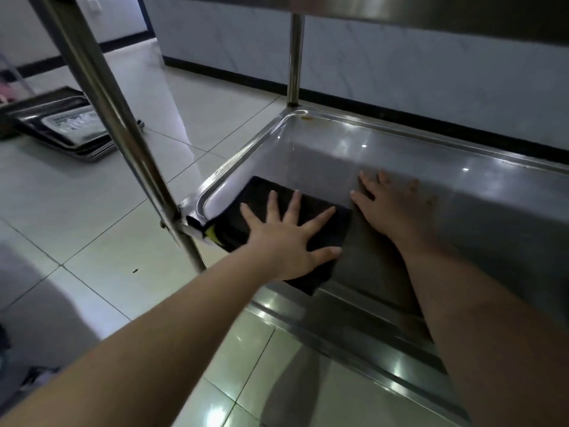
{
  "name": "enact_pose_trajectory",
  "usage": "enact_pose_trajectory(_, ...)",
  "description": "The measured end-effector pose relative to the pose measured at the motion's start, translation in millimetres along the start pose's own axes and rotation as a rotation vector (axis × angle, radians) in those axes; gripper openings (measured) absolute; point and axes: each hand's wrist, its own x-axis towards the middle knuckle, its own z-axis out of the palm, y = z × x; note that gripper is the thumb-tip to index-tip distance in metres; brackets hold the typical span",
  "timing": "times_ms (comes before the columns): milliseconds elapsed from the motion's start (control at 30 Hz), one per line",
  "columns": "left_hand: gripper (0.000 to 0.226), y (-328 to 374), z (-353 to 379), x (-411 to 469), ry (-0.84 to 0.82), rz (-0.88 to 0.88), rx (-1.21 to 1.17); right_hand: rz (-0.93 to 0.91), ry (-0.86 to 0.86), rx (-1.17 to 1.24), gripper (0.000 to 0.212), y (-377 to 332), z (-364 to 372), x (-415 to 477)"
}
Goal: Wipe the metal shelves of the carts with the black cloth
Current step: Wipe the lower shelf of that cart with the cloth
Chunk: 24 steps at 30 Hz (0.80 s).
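We pressed left hand (286, 238) flat, fingers spread, on cloth (261, 192) in shelf's (431, 155) near-left corner. Right hand (397, 208) lay flat on bare shelf just beside. We judged cloth light, limp, apt to bunch on slick steel: best driven under flat palm at centre.
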Motion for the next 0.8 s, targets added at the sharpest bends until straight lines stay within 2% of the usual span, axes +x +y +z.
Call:
enact_pose_trajectory(33,0.073,21,2,1,0.012,0.029,0.003,-0.007,0.039,0.189,0.061,2,-4,-1)
enact_pose_trajectory(67,0.073,42,5,3,0.034,0.06,0.0,0.006,0.1,0.48,0.054,5,-9,-5)
enact_pose_trajectory(100,0.073,62,7,4,0.057,0.09,-0.005,0.023,0.154,0.753,0.041,8,-14,-10)
enact_pose_trajectory(133,0.074,81,9,3,0.075,0.116,-0.012,0.047,0.19,0.943,0.027,12,-21,-17)
enact_pose_trajectory(167,0.074,97,11,3,0.088,0.131,-0.026,0.055,0.199,1.035,0.019,19,-28,-24)
enact_pose_trajectory(233,0.073,113,8,2,0.124,0.113,-0.143,0.037,0.206,0.989,0.018,36,-39,-37)
enact_pose_trajectory(333,0.058,94,0,6,0.313,0.016,-0.356,-0.03,0.116,0.688,0.028,51,-40,-54)
enact_pose_trajectory(400,0.052,69,-4,18,0.477,0.032,-0.258,-0.065,0.033,0.446,0.033,48,-28,-64)
enact_pose_trajectory(467,0.05,48,-9,33,0.453,0.114,-0.17,-0.042,0.056,0.306,0.031,37,-17,-70)
enact_pose_trajectory(600,0.047,38,-13,53,0.249,0.251,-0.168,0.074,0.17,0.28,0.021,16,-21,-79)
enact_pose_trajectory(667,0.044,37,-13,54,0.318,0.29,-0.194,0.054,0.212,0.234,0.019,13,-30,-84)
enact_pose_trajectory(800,0.032,36,-21,45,0.61,0.402,-0.237,-0.012,0.305,0.273,0.016,20,-53,-102)
